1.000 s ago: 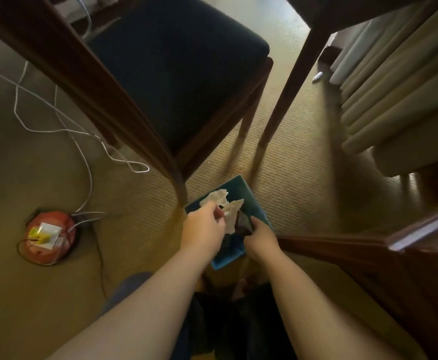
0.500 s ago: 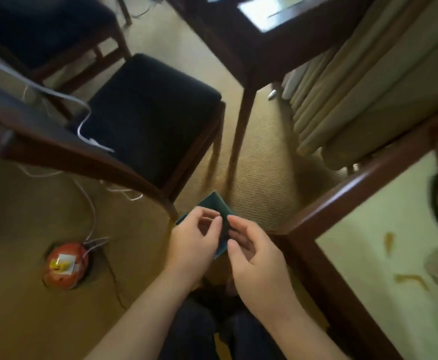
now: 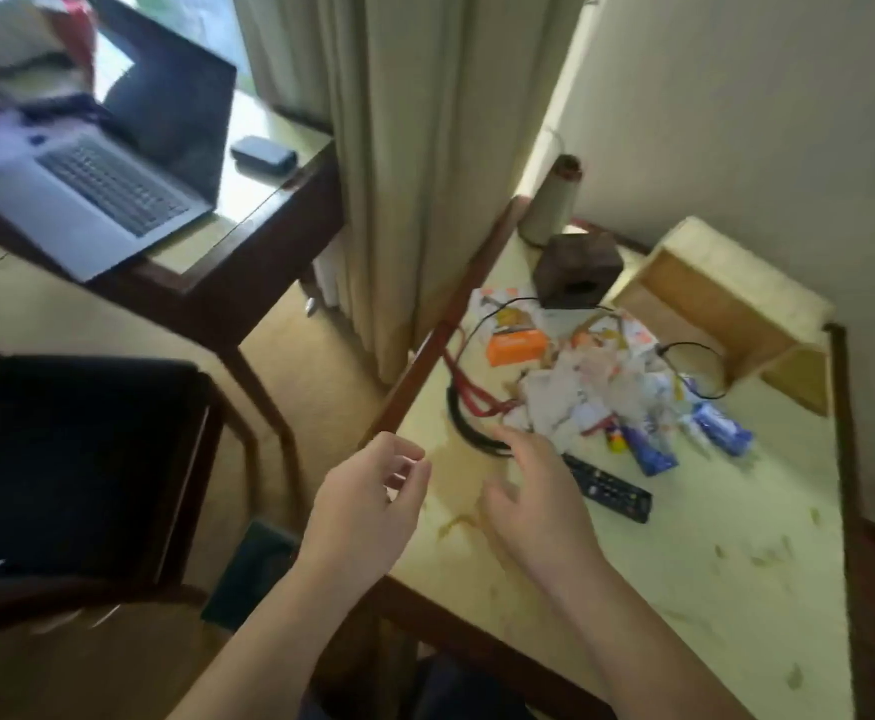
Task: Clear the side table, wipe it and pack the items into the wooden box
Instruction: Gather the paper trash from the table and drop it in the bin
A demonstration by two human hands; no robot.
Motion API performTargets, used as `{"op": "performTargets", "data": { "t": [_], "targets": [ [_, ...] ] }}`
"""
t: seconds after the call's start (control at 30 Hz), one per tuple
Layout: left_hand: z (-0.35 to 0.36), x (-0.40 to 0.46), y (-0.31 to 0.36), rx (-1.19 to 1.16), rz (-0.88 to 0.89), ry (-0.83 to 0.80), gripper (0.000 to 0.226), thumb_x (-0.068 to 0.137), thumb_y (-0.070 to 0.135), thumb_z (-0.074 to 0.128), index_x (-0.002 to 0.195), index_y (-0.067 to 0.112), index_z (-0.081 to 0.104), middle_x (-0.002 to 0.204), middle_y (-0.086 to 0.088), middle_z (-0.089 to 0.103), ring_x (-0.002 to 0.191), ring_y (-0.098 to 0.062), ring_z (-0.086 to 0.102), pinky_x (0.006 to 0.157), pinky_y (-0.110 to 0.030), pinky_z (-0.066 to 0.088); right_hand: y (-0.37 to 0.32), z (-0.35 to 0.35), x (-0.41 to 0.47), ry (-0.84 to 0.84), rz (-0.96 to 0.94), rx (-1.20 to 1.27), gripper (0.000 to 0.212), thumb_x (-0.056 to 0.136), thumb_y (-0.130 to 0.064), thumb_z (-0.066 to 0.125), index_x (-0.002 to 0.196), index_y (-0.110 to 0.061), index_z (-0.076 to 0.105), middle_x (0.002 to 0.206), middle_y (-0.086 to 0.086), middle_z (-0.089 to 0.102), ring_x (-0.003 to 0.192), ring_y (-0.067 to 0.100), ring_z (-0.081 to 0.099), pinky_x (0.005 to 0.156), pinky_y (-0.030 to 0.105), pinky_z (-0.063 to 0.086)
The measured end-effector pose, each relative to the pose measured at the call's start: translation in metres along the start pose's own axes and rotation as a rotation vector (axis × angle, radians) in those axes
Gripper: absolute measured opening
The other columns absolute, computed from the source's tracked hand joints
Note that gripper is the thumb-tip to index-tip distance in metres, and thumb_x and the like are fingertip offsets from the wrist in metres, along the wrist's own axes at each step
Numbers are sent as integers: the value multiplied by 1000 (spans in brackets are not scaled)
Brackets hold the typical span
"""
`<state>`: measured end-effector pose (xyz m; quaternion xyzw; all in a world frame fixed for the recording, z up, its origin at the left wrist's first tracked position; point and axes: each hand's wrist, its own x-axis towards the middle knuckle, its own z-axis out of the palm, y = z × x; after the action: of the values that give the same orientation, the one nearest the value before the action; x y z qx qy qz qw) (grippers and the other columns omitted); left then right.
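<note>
The left hand (image 3: 368, 491) hangs over the near-left corner of the bench (image 3: 736, 563), fingers loosely curled and holding nothing. Just to its right the right hand (image 3: 534, 496) reaches out flat over the bench top, fingers straight and spread, also empty, its fingertips close to the black cord (image 3: 469, 433) and the red cord (image 3: 472, 394) looped at the left rim. Those cords are limp and will trail and snag; they look best gathered as a bundle at the loops.

Past them, mid-bench, lies the heap of crumpled tissues (image 3: 588, 389): very light, soft, safe to scoop from above, though bits may shed. An orange packet (image 3: 516, 347) sits at the heap's far-left edge, flat and easy to pinch. The black remote (image 3: 609, 488) lies just beside the right hand, rigid, best taken across its narrow sides. Blue wrappers (image 3: 685, 446) to the right look slick and crinkly.

At the far right the wooden box (image 3: 705, 304) lies tipped on its side, opening toward the heap; stiff, probably the heaviest thing here, best righted by its walls. Brown stains mark the bench near the hands.
</note>
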<state>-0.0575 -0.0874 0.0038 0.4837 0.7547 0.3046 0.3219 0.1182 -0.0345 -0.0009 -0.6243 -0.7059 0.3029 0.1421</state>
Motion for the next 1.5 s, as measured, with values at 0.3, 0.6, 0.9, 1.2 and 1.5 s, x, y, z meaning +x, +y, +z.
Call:
{"op": "performTargets", "data": {
  "t": [0.3, 0.6, 0.9, 1.2, 1.5],
  "targets": [
    [102, 70, 47, 233, -2, -194, 14, 103, 44, 57, 115, 40, 62, 99, 20, 64, 87, 3, 58, 73, -20, 51, 105, -41, 55, -69, 156, -131, 43, 95, -31, 65, 137, -30, 57, 126, -2, 60, 120, 22, 53, 96, 37, 50],
    [151, 125, 54, 464, -22, -343, 51, 98, 47, 59, 146, 30, 55, 145, 2, 58, 133, -26, 50, 107, -42, 50, 123, -27, 99, -103, 178, -275, 43, 98, -38, 61, 137, -23, 54, 135, 5, 52, 125, 31, 48, 91, 40, 50],
    [160, 140, 59, 722, 110, -412, 31, 108, 23, 48, 137, 19, 61, 136, 0, 61, 129, -24, 50, 113, -36, 39, 121, -9, 104, -119, 209, -301, 60, 98, -48, 58, 154, -31, 41, 147, 6, 45, 132, 30, 43, 99, 42, 50],
    [139, 120, 33, 431, 106, -173, 19, 102, 34, 58, 112, 25, 71, 100, 10, 66, 90, -13, 50, 77, -27, 42, 120, -2, 96, -57, 212, -291, 60, 99, -44, 58, 155, -33, 40, 146, 2, 48, 129, 26, 46, 101, 40, 49],
    [117, 82, 41, 341, 145, -85, 26, 104, 41, 56, 123, 29, 70, 115, 12, 66, 101, -11, 47, 83, -26, 40, 132, -10, 75, 196, 233, -121, 21, 98, -33, 64, 116, -25, 70, 117, 2, 62, 111, 27, 52, 87, 45, 52]
  ]
}}
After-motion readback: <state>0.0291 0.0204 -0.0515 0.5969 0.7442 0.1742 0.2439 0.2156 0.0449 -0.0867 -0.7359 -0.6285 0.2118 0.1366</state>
